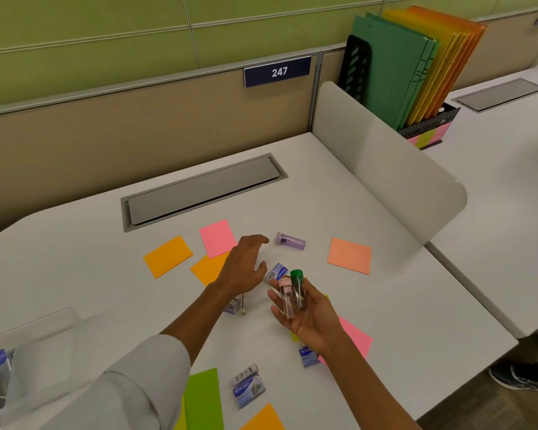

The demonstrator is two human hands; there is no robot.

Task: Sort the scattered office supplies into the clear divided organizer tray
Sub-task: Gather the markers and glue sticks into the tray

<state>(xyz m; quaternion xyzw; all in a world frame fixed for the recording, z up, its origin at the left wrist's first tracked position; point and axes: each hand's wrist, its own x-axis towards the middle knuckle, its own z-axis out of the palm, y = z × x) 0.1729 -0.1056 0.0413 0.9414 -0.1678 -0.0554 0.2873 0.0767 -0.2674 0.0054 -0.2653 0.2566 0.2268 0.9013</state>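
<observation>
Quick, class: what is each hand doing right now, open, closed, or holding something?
Left hand: open, empty, reaching toward the purple tube.
Right hand: holding the pink-capped tube and green-capped tube.

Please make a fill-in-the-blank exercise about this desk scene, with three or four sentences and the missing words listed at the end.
1. The right hand holds two small clear tubes: one with a pink cap and one with a ______ cap.
2. The left hand reaches toward a ______ tube lying on the desk.
3. The blue sign on the partition shows the number ______.
4. The upright folders stand in a ______ rack.

Missing words: green; purple; 247; black
</observation>
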